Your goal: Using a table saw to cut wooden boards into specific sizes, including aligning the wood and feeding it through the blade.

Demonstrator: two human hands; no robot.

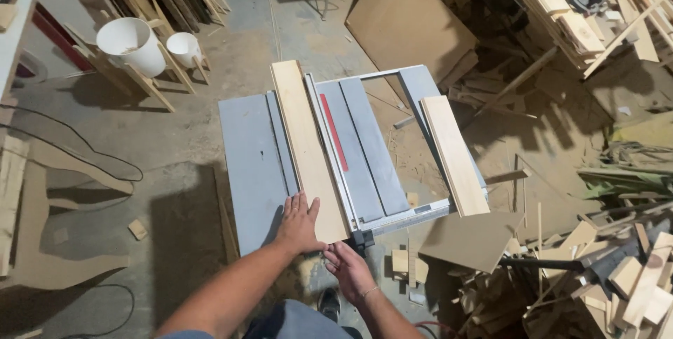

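A grey table saw [249, 164] stands in front of me with a red blade guard strip [334, 131] along its middle. A long pale wooden board [305, 143] lies lengthwise on the table against the metal rip fence [335, 171]. My left hand [299, 223] rests flat, fingers apart, on the near end of that board. My right hand [348, 267] grips the black fence lock handle [362, 240] at the table's front edge. A second pale board [454, 153] lies on the saw's right extension rail.
Two white buckets [133, 44] sit on wooden stands at the back left. A large brown panel [403, 20] leans behind the saw. Heaps of wood offcuts [617, 269] crowd the right side. Black cables [84, 157] run across the dusty floor at left.
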